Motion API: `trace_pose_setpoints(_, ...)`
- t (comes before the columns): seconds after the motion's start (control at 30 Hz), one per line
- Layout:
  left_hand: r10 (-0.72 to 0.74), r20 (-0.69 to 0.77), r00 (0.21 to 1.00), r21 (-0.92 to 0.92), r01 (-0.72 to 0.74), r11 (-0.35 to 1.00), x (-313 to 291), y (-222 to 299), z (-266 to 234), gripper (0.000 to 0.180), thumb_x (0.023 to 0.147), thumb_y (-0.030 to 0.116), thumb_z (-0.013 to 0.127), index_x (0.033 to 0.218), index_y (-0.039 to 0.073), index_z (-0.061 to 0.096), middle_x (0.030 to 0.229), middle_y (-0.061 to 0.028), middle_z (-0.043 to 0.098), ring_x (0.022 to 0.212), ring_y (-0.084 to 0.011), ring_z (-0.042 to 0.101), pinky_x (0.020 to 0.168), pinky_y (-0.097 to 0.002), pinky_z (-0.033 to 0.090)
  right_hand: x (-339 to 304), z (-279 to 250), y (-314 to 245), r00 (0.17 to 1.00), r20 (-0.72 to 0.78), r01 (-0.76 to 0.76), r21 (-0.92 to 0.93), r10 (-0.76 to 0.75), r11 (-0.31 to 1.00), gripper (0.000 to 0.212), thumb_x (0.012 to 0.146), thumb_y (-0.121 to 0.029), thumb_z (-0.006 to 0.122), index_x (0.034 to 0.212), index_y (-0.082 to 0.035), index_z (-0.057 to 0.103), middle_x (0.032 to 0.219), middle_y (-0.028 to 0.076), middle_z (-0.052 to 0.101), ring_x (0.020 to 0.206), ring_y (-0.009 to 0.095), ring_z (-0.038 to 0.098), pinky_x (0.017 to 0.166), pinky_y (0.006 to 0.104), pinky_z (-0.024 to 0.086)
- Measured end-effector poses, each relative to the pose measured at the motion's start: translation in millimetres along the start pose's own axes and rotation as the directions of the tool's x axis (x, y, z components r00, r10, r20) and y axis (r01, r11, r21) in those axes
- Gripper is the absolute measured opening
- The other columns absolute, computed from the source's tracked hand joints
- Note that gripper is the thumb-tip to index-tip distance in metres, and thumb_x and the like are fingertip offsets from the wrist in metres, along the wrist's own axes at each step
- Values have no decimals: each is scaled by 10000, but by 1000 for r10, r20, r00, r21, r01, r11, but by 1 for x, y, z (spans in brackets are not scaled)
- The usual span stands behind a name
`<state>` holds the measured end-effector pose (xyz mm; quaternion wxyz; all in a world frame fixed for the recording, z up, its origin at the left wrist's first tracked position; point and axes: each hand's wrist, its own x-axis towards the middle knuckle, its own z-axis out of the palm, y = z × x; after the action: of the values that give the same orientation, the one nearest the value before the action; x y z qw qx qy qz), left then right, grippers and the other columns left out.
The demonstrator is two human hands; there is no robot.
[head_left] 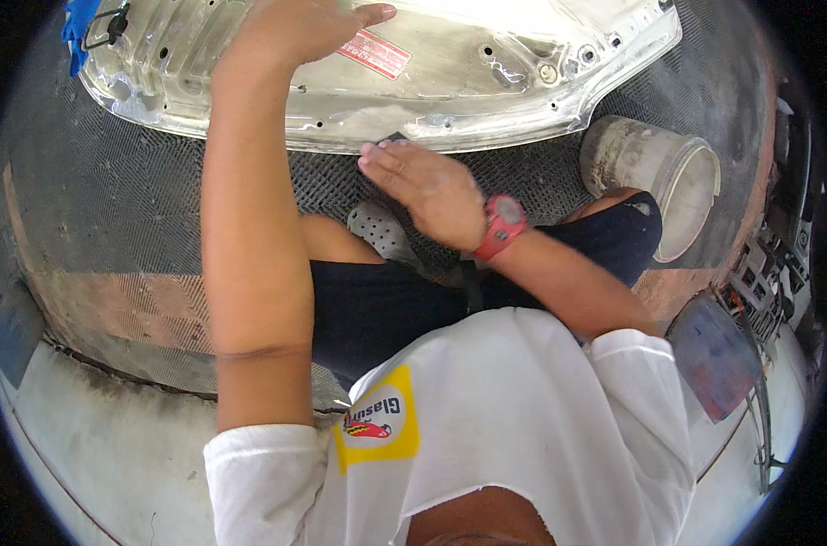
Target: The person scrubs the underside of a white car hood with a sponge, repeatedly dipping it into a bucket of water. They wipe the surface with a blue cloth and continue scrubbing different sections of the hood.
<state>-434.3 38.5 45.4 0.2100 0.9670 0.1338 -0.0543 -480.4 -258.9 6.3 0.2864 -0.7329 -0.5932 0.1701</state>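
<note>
A pale, worn car body panel (432, 100) with holes, ribs and a red-and-white label lies across the top of the view. My left hand (295, 36) rests on it beside the label, thumb stretched out; the picture's upper edge cuts off its other fingers. At the panel's near edge, my right hand (427, 187) presses a small dark piece of sandpaper (394, 138) with its fingers held together. Most of the sandpaper is hidden beneath those fingers. A red watch (504, 227) is on my right wrist.
A dirty whitish bucket (695, 196) lies on its side right of the panel. Patterned matting (150, 200) covers the floor. A grey perforated clog (377, 227) shows near my knees. Blue material (75, 36) hangs at the panel's far left; car parts and cables (759, 300) stand at right.
</note>
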Motion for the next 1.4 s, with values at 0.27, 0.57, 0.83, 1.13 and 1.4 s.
trace_pose_setpoints(0.27,17,-105,994,72,-10,997,-22,-6,-23,648,1010,400,632,1578,105,532,1569,-185,579,1446,-370,542,1246,-462,380,-61,-106,63,944,329,63,-91,-30,994,735,871,72,487,1582,-111,526,1609,116,562,1495,281,534,1271,446,419)
trace_pose_setpoints(0.57,84,-159,984,-45,-93,995,-7,-8,-22,426,1007,254,576,1363,58,705,1323,-230,724,1241,-393,686,1094,-457,515,123,55,-53,985,164,52,-26,-47,998,625,988,-66,512,1600,26,428,1671,229,438,1560,341,432,1320,458,313)
trace_pose_setpoints(0.83,36,5,999,72,-36,997,-48,51,-115,412,1026,358,576,1180,35,780,1195,-212,766,1134,-375,726,1010,-486,546,-58,-107,49,892,442,47,-306,98,951,734,876,47,491,1596,-95,506,1656,147,500,1543,300,472,1307,470,349)
trace_pose_setpoints(1.13,148,-463,874,-171,-251,953,-26,45,-26,587,919,526,760,1312,91,743,1389,-180,698,1292,-378,646,1083,-536,513,228,117,-48,951,78,306,-130,-298,943,569,1017,-78,460,1566,73,442,1656,234,443,1557,378,411,1310,488,303)
trace_pose_setpoints(1.4,37,-587,809,-189,-180,965,-49,-4,-27,423,927,424,768,1141,60,802,1150,-169,780,1081,-365,726,946,-506,573,153,106,-47,947,32,320,-187,-320,929,583,1033,-151,437,1566,85,438,1640,239,463,1553,379,421,1310,513,301)
